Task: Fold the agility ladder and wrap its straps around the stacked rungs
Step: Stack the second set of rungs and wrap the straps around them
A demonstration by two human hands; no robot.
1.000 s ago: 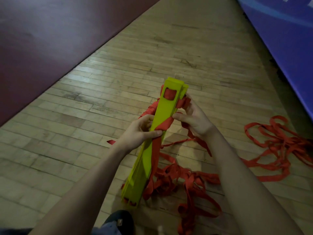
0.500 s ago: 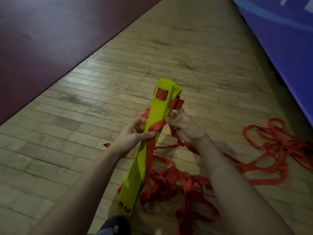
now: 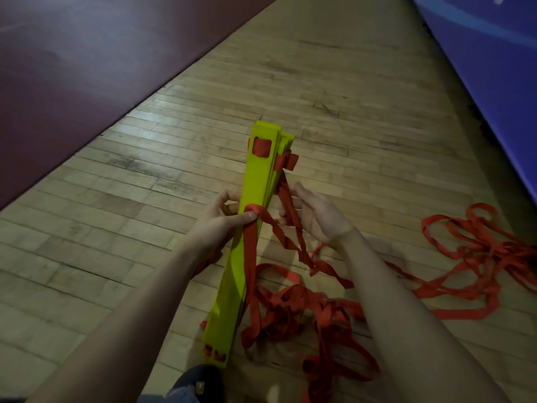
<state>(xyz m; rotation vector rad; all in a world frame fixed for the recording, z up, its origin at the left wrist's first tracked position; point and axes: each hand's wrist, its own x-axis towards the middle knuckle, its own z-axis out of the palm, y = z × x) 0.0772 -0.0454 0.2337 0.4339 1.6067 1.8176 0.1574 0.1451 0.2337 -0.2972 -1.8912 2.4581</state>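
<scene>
A stack of yellow-green ladder rungs (image 3: 255,181) stands tilted, its far end raised and its near end low by my knee. My left hand (image 3: 223,222) grips the stack at its middle, thumb pressing a red strap (image 3: 251,251) against the front face. My right hand (image 3: 315,213) is beside the stack on the right, fingers loosely curled round a twisted run of strap (image 3: 286,199) that comes off the stack's right edge. Loose red strap lies piled on the floor (image 3: 293,309) under my hands.
More red strap loops (image 3: 476,251) trail across the wooden floor to the right. A dark red mat (image 3: 87,53) covers the left, a blue mat (image 3: 499,68) the right. My knee (image 3: 197,382) shows at the bottom.
My right hand has come off the stack's upper edge and moved right and down, drawing the strap out. My left hand keeps its grip on the stack.
</scene>
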